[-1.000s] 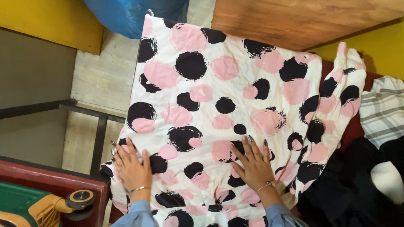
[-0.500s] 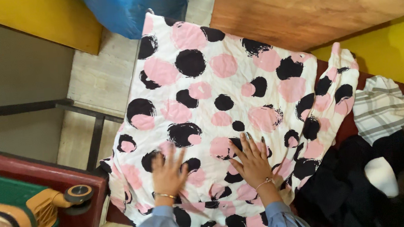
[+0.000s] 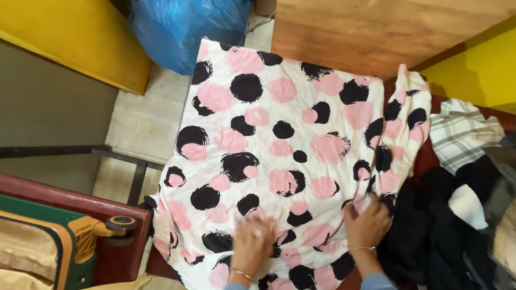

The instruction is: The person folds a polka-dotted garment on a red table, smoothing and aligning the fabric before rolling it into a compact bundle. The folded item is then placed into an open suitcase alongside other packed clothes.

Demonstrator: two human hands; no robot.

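Right hand grip: the right hand (image 3: 366, 224) is curled closed on the spotted cloth (image 3: 283, 143), pinching a fold of it at the cloth's near right edge, where a crease runs away from the knuckles.
Left hand grip: the left hand (image 3: 252, 244) lies on the near middle of the cloth, just left of the right hand; it is blurred, so I cannot tell whether the fingers press flat or gather any fabric.
Sleeves: light blue cuffs show at the near edge, with a thin bracelet at each wrist.
Spotted cloth: white with pink and black blotches, spread wide and mostly flat (a few wrinkles near the hands); its far corner reaches toward the blue plastic bag (image 3: 191, 17), its left edge hangs over the side, and a long flap of it trails off at the far right.
Clothes pile: to the right of the cloth lie a checked fabric (image 3: 459, 136), dark garments (image 3: 439, 222) and a white piece (image 3: 465, 206), the dark ones just beside the right hand.
Suitcase: a green suitcase (image 3: 19, 259) with tan trim and a wheel stands at the near left, well apart from both hands.
Wooden panel: a brown wooden board (image 3: 395, 8) lies beyond the cloth at the far right, with yellow surfaces at the far left and right.
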